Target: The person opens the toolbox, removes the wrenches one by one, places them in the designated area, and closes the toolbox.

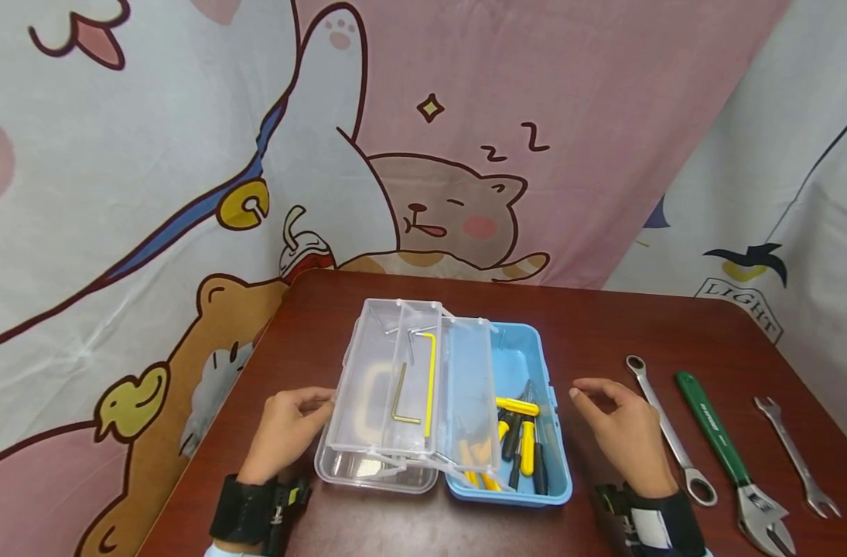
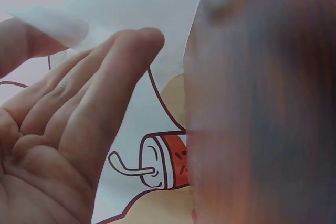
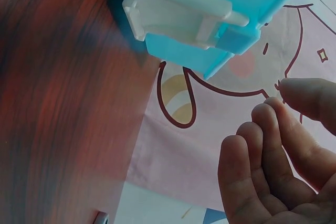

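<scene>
A toolbox stands unfolded on the table, its blue base (image 1: 517, 340) on the right and its clear plastic lid (image 1: 374, 481) spread to the left. Above the lid, hinged clear trays (image 1: 367, 387) carry a yellow hex key (image 1: 431, 383), a brass-coloured hex key (image 1: 399, 398) and small silver ones. Several yellow-and-black screwdrivers (image 1: 527, 447) lie in the base. My left hand (image 1: 287, 429) pinches the left edge of the clear lid between thumb and fingers. Just right of the base, my right hand (image 1: 621, 433) hovers with loosely bent fingers, holding nothing, near the white latch (image 3: 178, 14).
Right of my right hand lie a ratchet wrench (image 1: 663, 418), a green-handled adjustable wrench (image 1: 718, 441) and a small open-end wrench (image 1: 795, 452). They rest on a brown wooden table (image 1: 576, 309). A printed cartoon curtain (image 1: 569, 77) hangs behind the far edge.
</scene>
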The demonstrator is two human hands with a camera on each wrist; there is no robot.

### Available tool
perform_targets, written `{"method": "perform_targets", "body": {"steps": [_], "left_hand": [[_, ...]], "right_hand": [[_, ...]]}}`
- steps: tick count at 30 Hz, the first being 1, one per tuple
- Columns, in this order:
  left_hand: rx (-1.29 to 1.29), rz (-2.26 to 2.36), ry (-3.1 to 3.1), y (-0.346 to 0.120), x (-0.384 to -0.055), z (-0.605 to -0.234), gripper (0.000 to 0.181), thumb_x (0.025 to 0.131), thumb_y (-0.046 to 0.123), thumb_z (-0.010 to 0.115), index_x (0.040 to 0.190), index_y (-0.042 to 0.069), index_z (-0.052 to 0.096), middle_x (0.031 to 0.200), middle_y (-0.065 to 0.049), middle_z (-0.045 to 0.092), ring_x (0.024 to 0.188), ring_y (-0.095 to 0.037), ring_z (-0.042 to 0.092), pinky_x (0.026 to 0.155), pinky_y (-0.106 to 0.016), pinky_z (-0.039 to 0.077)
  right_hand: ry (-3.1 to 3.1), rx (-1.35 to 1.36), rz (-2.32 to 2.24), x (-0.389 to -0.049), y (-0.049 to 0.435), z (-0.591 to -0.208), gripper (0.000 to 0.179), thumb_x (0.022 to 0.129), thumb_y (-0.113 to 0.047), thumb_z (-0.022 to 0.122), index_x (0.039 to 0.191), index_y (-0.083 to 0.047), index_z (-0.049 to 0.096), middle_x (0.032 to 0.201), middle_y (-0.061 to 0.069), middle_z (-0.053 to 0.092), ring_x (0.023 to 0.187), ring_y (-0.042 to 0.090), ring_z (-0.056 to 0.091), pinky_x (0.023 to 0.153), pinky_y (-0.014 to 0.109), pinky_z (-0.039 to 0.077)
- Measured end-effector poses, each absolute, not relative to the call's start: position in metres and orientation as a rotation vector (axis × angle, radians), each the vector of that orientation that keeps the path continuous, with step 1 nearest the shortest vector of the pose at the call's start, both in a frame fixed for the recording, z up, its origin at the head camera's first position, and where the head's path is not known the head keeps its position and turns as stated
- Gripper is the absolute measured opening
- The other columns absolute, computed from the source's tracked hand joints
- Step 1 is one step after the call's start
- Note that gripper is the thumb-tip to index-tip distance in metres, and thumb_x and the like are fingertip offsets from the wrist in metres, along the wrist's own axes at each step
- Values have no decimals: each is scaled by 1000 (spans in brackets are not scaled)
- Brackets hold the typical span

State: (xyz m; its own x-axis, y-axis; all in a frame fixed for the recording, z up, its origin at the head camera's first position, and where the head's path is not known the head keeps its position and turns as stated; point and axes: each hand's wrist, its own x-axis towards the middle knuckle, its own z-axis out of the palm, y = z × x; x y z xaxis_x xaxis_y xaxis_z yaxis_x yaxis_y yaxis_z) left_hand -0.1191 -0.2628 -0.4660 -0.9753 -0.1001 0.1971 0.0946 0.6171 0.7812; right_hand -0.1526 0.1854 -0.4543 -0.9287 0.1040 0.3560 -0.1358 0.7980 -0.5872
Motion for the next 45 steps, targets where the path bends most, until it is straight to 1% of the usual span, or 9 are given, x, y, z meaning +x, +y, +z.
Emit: {"method": "perform_targets", "body": {"steps": [10, 17, 20, 24, 26, 31, 38, 41, 45], "left_hand": [[-51, -1353, -2466, -261, -117, -457, 12, 84, 28, 74, 95, 23, 73, 89, 8, 70, 81, -6, 66, 71, -26, 54], [-88, -1311, -2365, -255, -115, -449, 18, 82, 29, 76, 99, 25, 73, 91, 11, 70, 81, -7, 67, 68, -25, 53], [-130, -1337, -2339, -253, -113, -443, 23, 82, 25, 75, 104, 19, 72, 96, 6, 71, 86, -9, 67, 72, -24, 53], [-251, -1448, -2305, -252, -109, -437, 31, 84, 20, 74, 113, 13, 67, 108, -2, 69, 98, -13, 66, 81, -27, 52], [-317, -1507, -2283, -252, -107, -434, 32, 84, 20, 73, 114, 13, 66, 111, -3, 68, 102, -14, 65, 82, -30, 52], [-404, -1529, -2268, -250, -105, -427, 30, 84, 17, 73, 113, 13, 66, 114, -3, 68, 105, -16, 64, 82, -36, 52], [-475, -1544, -2270, -248, -104, -418, 30, 85, 12, 71, 115, 9, 66, 119, -6, 66, 109, -18, 62, 86, -35, 51], [-549, -1558, -2258, -246, -103, -414, 29, 83, 8, 72, 112, 6, 64, 123, -9, 64, 112, -23, 61, 89, -36, 50], [-671, -1555, -2245, -244, -102, -409, 29, 79, 1, 74, 105, 7, 62, 129, -10, 60, 119, -26, 56, 91, -35, 48]], "right_hand": [[-2606, 16, 896, -152, 186, -456, 26, 90, -35, 66, 105, -13, 69, 100, 7, 68, 84, 22, 62, 67, 42, 55], [-2591, 41, 894, -152, 189, -457, 26, 90, -34, 67, 104, -13, 69, 98, 6, 69, 82, 21, 62, 65, 39, 54], [-2580, 63, 882, -152, 190, -458, 24, 89, -31, 68, 104, -13, 69, 96, 5, 68, 81, 21, 62, 65, 39, 53], [-2573, 74, 876, -152, 191, -458, 24, 88, -29, 69, 104, -12, 69, 96, 6, 68, 82, 22, 62, 65, 41, 53], [-2573, 70, 879, -152, 191, -458, 24, 88, -30, 69, 104, -12, 69, 96, 6, 68, 82, 22, 62, 66, 40, 53], [-2579, 52, 892, -152, 192, -458, 24, 89, -31, 68, 104, -12, 69, 96, 6, 69, 82, 21, 62, 66, 38, 52], [-2585, 26, 907, -151, 193, -457, 24, 89, -31, 68, 105, -12, 69, 98, 6, 69, 85, 23, 62, 68, 42, 53], [-2583, 26, 918, -151, 194, -455, 25, 89, -32, 67, 105, -12, 69, 99, 7, 69, 86, 24, 63, 69, 44, 54], [-2573, 30, 921, -152, 196, -454, 27, 89, -35, 66, 104, -13, 69, 98, 6, 69, 86, 25, 64, 69, 45, 53]]}}
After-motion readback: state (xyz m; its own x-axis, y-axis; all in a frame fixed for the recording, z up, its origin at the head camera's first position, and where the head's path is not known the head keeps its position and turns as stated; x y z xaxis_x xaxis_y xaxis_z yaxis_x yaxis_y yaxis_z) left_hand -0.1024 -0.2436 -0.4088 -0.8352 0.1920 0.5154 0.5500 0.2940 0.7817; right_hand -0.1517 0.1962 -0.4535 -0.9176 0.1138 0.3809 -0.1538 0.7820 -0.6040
